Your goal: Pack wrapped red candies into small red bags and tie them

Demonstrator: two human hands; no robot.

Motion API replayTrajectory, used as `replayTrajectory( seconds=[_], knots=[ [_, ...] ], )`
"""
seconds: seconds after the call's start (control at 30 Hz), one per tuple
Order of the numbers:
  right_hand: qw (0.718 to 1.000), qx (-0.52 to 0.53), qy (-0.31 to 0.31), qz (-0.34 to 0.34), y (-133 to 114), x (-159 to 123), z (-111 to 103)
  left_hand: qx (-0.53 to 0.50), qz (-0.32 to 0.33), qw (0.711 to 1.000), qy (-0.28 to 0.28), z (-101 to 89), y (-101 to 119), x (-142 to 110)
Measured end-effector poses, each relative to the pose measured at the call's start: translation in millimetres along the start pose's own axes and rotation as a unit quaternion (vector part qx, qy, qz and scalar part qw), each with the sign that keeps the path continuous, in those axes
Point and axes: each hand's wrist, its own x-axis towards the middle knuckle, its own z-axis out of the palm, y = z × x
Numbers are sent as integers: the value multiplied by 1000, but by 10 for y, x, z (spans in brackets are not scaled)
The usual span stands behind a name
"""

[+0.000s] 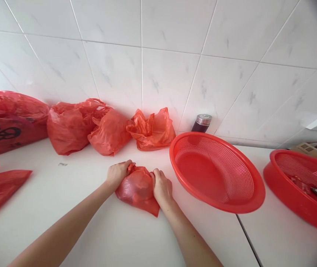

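A filled red plastic bag [137,189] lies on the white table between my two hands. Its contents bulge against the thin film; I cannot make out what they are. My left hand [119,174] is closed on the gathered plastic at the bag's upper left. On the other side, my right hand [162,186] grips the bag's upper right edge, fingers curled. Just behind the bag stands another red plastic bag [153,133], its top loose and open. To the right of my right hand is a red perforated plastic basket [203,174].
Along the tiled wall [169,74] stand more red bags [69,128], one large with black writing. A flat red bag [3,189] lies at left. Behind the basket is a dark bottle [201,123] with a silver lid. A second red basket [294,193] holds small items; a cardboard box [314,150] sits behind.
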Motion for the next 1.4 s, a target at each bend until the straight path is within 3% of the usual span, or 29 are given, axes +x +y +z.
replayTrajectory(
  seconds=[0.3, 0.43, 0.6, 0.73, 1.0, 1.27, 1.4],
  knots=[
    [988, 139, 45, 47, 91, -72, -152, -163, 35, 985, -40, -259, -192, -127],
    [974, 211, 55, 56, 92, -80, -190, -187, 12, 982, -5, -266, -70, -167],
    [961, 274, -11, 50, 40, -174, -159, -174, 10, 984, 32, -141, 184, -188],
    [963, 263, -54, 1, 81, -178, -137, -132, -3, 990, 39, -45, 225, -172],
    [994, 79, -15, -68, 222, -95, -112, -71, -1, 997, 40, 20, 61, -96],
    [995, -17, 0, -99, 207, -64, 69, -2, 67, 997, 47, 136, 7, 31],
    [994, -17, 1, -110, 204, -71, 28, 21, 116, 992, 48, 140, -43, 87]
  ],
)
